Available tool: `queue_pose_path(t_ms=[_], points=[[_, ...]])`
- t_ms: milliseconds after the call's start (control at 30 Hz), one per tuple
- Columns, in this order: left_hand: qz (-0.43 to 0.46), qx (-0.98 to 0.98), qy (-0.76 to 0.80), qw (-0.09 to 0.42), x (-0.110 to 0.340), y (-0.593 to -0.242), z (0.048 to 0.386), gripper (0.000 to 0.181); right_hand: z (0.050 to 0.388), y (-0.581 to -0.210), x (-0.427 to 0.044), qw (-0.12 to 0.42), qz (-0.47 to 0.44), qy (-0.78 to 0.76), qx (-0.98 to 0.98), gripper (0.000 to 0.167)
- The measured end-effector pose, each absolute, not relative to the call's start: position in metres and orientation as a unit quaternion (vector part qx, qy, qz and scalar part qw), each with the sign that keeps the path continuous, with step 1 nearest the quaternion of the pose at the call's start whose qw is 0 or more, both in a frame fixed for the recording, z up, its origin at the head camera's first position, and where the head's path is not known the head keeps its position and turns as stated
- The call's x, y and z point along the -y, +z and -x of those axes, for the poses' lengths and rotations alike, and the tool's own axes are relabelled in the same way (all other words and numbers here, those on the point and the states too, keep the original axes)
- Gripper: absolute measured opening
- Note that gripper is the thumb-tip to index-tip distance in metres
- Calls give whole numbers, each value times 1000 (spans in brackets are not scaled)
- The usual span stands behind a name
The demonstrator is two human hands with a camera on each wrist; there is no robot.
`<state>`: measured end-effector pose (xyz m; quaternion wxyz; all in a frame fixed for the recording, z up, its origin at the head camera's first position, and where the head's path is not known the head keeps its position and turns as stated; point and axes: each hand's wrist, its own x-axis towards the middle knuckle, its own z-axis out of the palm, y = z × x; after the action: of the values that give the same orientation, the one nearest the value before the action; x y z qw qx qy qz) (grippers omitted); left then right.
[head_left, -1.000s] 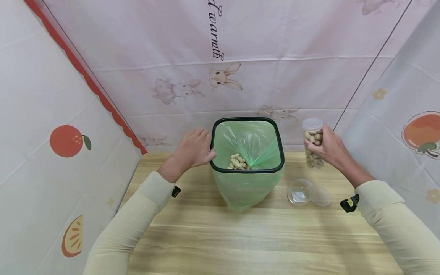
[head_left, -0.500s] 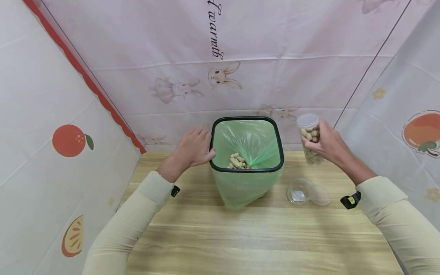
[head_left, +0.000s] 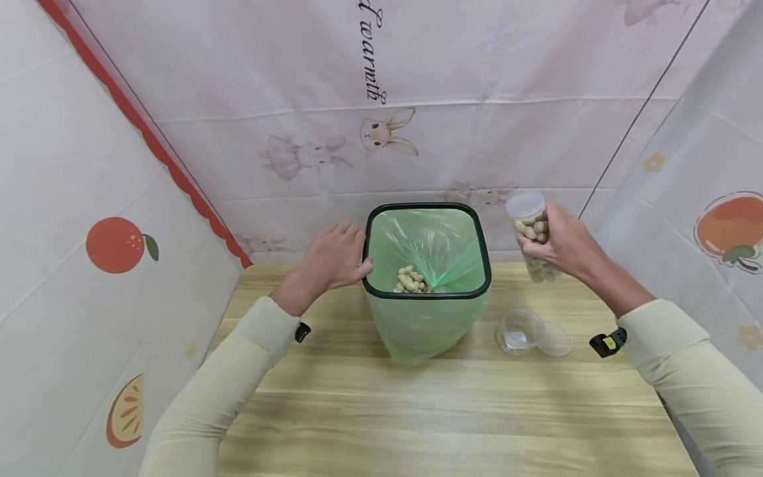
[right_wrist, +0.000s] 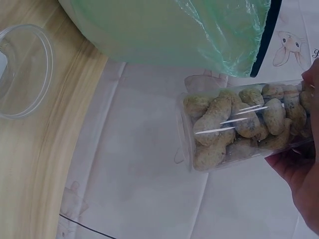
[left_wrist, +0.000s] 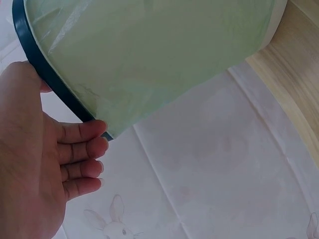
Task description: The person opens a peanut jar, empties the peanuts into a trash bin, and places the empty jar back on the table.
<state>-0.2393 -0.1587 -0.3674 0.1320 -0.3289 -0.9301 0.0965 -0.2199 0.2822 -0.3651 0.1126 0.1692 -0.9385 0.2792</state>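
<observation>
The right hand (head_left: 566,240) is gripping the peanut jar (head_left: 528,232) below its lid (head_left: 524,204); the left hand (head_left: 334,257) is pinching the green-lined bin (head_left: 426,331) at its left rim. A clear tub (head_left: 520,331) is sitting nearer.

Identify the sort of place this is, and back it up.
Probably a small booth set up for recording, indoors: a wood-grain table stands against a rabbit-print backdrop, fruit-print sheets close in both sides, and black devices sit at both wrists.
</observation>
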Motion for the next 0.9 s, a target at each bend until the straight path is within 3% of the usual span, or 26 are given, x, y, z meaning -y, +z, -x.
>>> queue_pose_path(t_ms=[233,600,900], points=[[332,929,97,135,158,-367,240,47,221,-360,-278,142,-190,266,934,55],[330,929,92,141,159,-366,243,48,220,-343,-264,137,-211,264,931,57],[339,921,82,174,161,-363,243,45,220,-332,-258,146,-220,250,932,57]])
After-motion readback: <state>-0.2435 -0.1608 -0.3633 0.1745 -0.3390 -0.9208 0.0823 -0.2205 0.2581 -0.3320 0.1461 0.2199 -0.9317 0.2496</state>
